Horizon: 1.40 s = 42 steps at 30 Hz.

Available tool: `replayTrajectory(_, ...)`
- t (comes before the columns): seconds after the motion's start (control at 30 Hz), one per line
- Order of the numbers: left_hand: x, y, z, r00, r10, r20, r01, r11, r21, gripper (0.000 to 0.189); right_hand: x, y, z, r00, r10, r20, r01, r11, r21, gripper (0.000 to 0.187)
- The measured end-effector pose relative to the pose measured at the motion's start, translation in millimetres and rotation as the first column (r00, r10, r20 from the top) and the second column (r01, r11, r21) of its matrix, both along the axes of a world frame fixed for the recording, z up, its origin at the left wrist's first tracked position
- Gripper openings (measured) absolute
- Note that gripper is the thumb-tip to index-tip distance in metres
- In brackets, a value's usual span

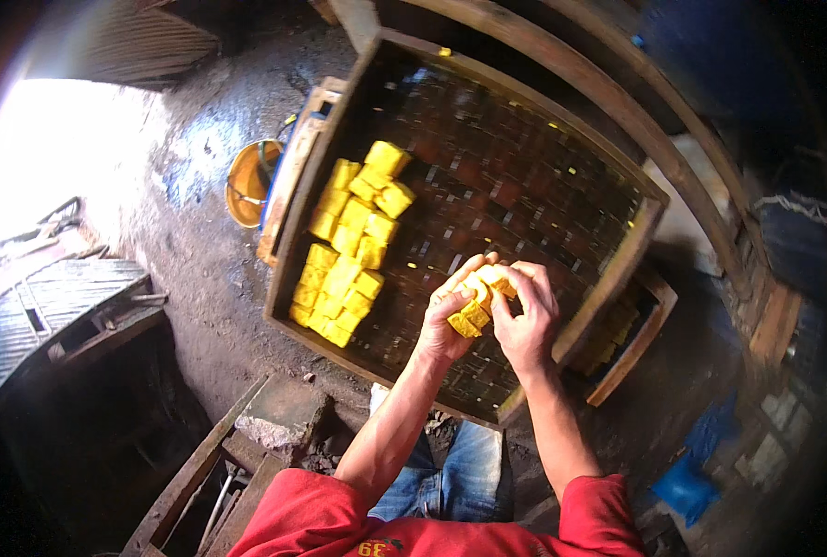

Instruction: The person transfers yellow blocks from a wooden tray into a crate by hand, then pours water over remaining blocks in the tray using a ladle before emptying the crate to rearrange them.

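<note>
Several yellow blocks [468, 322], possibly tofu, are held in a short row between my two hands above the near right part of a wooden tray. My left hand [443, 317] cups them from the left, its thumb on top. On the other side, my right hand [528, 313] grips the far end of the row with thumb and fingers. The wooden-rimmed tray [497, 195] has a dark, wet woven base. More yellow blocks [340, 275] lie packed together along its left side.
Small yellow crumbs [412, 265] dot the tray base. An orange bucket [246, 184] stands on the floor beyond the left rim. At right, another wooden-edged tray [636, 341] sits lower, partly hidden. A stone block [281, 411] and wooden beams [198, 466] are at lower left.
</note>
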<state>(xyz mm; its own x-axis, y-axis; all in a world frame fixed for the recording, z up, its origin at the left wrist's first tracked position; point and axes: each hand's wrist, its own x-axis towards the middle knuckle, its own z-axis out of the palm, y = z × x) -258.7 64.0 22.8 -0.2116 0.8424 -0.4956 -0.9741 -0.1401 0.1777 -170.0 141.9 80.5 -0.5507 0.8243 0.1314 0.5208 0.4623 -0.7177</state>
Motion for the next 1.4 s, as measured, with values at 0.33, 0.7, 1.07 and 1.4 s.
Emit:
replayTrajectory(0.33,170.9,-1.2,6.8,0.933,-0.360,-0.001,0.360,0.932,-0.035,0.053,203.5,-33.6,3.4,0.973,-0.220,-0.062,0.202,0.955,-0.217,0.038)
replayTrajectory(0.7,335.3,28.2,1.7,0.800,-0.598,0.043,0.599,0.801,-0.015,0.052,379.6,-51.8,-80.7,0.602,-0.771,-0.205,0.035,0.282,-0.959,0.045)
replayTrajectory(1.07,304.1,75.4,-153.5,-0.620,-0.336,-0.709,0.496,0.532,-0.686,0.051,348.6,100.8,-151.5,0.972,-0.108,-0.211,0.082,0.988,-0.128,0.042)
replayTrajectory(1.4,293.1,81.8,-174.3,0.018,-0.576,-0.817,0.652,0.627,-0.428,0.052,378.2,85.1,-227.6,0.898,0.150,0.415,-0.115,0.987,-0.109,0.066)
